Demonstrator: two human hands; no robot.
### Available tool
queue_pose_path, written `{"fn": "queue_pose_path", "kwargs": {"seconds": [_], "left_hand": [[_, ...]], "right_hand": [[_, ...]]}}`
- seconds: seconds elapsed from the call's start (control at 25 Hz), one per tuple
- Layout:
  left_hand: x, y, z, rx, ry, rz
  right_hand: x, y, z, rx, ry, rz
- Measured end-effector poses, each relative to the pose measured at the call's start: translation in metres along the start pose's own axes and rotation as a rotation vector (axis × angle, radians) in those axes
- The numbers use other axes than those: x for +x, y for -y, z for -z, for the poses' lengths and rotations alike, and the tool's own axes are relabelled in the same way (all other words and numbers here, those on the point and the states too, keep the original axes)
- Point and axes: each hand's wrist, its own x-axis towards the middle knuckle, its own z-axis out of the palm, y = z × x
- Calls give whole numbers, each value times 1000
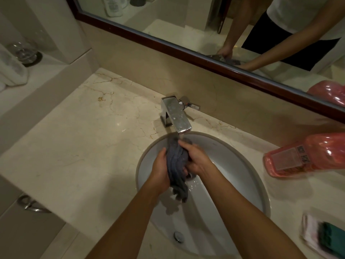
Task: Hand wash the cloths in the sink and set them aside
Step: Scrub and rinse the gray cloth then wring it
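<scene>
From the head camera, you have the grey cloth (176,165) bunched between both hands over the sink (233,184), just under the spout of the tap (176,114). Your left hand (160,169) is wrapped round its left side, and your right hand (197,158) grips it from the right, fingers curled into the folds. The lower end of the cloth hangs free above the drain. Whether water is running from the tap I cannot tell, though drops show on the basin.

By my reading you are midway through washing this one cloth: it looks wet and is being rubbed or wrung, not yet set aside. More folded cloths (321,238), one pale and one green, lie at the right front edge of the worktop (84,137); whether they are washed or waiting is unclear. A pink bottle (306,155) lies on its side at the right edge, near the mirror (186,19)
</scene>
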Motion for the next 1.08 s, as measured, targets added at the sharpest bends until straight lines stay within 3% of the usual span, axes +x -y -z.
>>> {"fn": "queue_pose_path", "kwargs": {"seconds": [0.4,0.56,0.72,0.92,1.08], "left_hand": [[7,-33,-26,-27,39,128],[10,-25,-27,168,-96,-81],[-4,-23,-20,190,-6,-192],[-18,-6,-17,107,6,-38],[-11,5,-3,73,16,93]], "right_hand": [[-35,-20,27,-103,172,156],[-33,-27,45,-100,187,51],[-16,-20,52,-92,5,-75],[-12,-2,22,52,49,-143],[-16,-5,9,68,5,7]]}}
